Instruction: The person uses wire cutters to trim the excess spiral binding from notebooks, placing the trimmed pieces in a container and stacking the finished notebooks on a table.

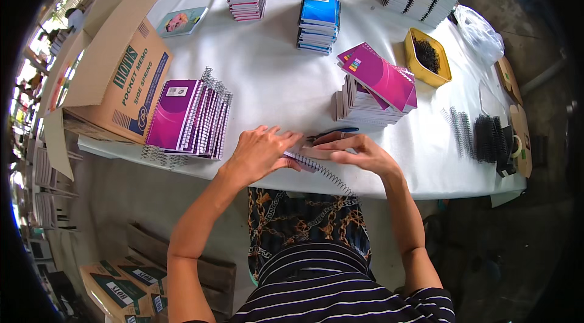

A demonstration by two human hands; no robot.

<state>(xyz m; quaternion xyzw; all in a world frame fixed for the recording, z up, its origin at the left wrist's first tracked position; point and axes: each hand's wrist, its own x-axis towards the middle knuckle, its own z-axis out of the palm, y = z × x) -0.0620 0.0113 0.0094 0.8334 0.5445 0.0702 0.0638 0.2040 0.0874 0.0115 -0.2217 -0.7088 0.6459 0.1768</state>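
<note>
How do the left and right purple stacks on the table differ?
The left stack has spiral coils jutting out; the right stack shows none. The left stack shows one purple cover on top; the right stack shows several, fanned askew. Both rest on the white tablecloth.

Left hand (257, 149) near right hand (365, 154)

Two hands (258, 150) (364, 152), one yellow tub (435, 78)

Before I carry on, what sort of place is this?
Probably a notebook-binding workshop, going by the row of purple spiral notebooks, the yellow rectangular tub of black coils, and the long, dark spiral coil in front.
</note>
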